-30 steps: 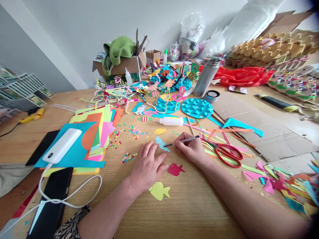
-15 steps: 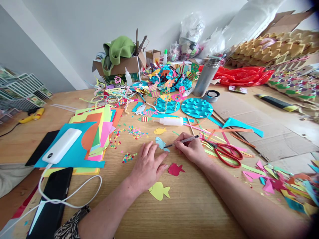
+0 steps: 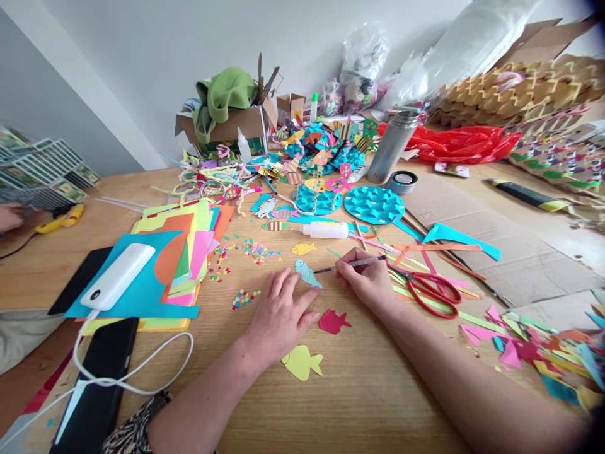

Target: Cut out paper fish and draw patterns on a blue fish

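Note:
A light-blue paper fish (image 3: 306, 273) with dark stripes and a drawn face lies on the wooden table. My left hand (image 3: 280, 313) rests flat with fingers spread, its fingertips at the fish's left and lower edge. In my right hand (image 3: 365, 277) is a slim pen (image 3: 352, 264), its tip just right of the blue fish's body. An orange-yellow paper fish (image 3: 303, 248) lies above the blue one. Below it are a red paper fish (image 3: 334, 321) and a yellow-green paper fish (image 3: 302, 363), the latter near my left wrist.
Red-handled scissors (image 3: 432, 293) lie right of my right hand among paper strips. A white glue bottle (image 3: 325, 230) lies beyond the fish. Stacked coloured paper (image 3: 189, 252), a power bank (image 3: 118, 276) and a phone (image 3: 101, 372) are at left. A steel flask (image 3: 392, 148) stands behind. Another person's hand (image 3: 12, 217) shows far left.
My right hand has shifted slightly right, drawing the pen tip off the blue fish. My left hand stays put. Another person's hand has come into view at the far left.

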Available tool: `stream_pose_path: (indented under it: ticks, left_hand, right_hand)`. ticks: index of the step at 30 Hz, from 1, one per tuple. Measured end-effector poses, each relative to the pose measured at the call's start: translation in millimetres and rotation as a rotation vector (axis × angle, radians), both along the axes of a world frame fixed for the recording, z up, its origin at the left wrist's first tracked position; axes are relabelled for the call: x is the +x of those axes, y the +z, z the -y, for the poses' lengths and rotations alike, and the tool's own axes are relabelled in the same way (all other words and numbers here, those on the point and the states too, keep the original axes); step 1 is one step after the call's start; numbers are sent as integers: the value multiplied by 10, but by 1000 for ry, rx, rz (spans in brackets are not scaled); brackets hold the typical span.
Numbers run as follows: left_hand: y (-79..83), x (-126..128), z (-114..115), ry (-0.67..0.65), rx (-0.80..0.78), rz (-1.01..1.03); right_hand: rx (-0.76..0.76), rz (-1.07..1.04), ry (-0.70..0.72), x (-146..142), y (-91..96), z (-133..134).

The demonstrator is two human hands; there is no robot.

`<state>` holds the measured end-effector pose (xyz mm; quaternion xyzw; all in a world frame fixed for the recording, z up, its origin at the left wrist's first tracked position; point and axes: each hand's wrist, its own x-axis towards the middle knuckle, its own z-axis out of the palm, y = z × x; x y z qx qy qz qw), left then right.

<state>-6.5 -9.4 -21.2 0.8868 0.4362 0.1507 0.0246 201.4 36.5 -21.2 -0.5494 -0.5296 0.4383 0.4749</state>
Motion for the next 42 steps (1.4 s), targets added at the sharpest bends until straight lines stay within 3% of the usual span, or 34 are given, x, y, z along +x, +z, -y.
stream_pose_path:
  ticks: [42]
  left_hand:
    - [-8, -1, -3, -5, -5, -3]
  right_hand:
    - [-10, 33, 13, 9, -44, -16]
